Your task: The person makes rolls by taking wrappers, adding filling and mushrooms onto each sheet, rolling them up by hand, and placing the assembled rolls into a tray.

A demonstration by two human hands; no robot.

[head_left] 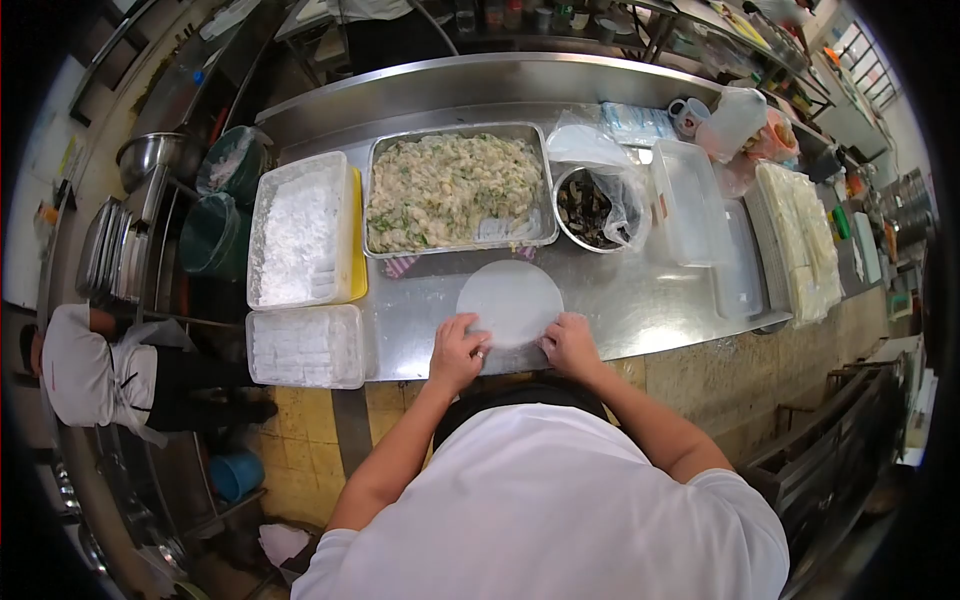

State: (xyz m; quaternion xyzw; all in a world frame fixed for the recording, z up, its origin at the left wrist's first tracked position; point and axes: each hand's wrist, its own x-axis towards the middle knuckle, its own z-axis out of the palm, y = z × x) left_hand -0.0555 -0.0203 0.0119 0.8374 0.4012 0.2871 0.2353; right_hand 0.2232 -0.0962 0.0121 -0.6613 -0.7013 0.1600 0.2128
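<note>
A round, thin white wrapper lies on the steel table in front of me. My left hand is at its near left edge, fingers curled with the tips on the rim. At the near right edge my right hand pinches the rim between thumb and fingers. Just beyond the wrapper stands a metal tray full of a pale, chunky mix with green bits. Beside the tray on the right is a metal bowl of dark pieces, partly covered by a clear plastic bag.
On the left stand a plastic tub of white powder with pale rolls and a smaller tub of rolls. Clear containers and a stack of pale sheets are on the right. A person bends at the far left.
</note>
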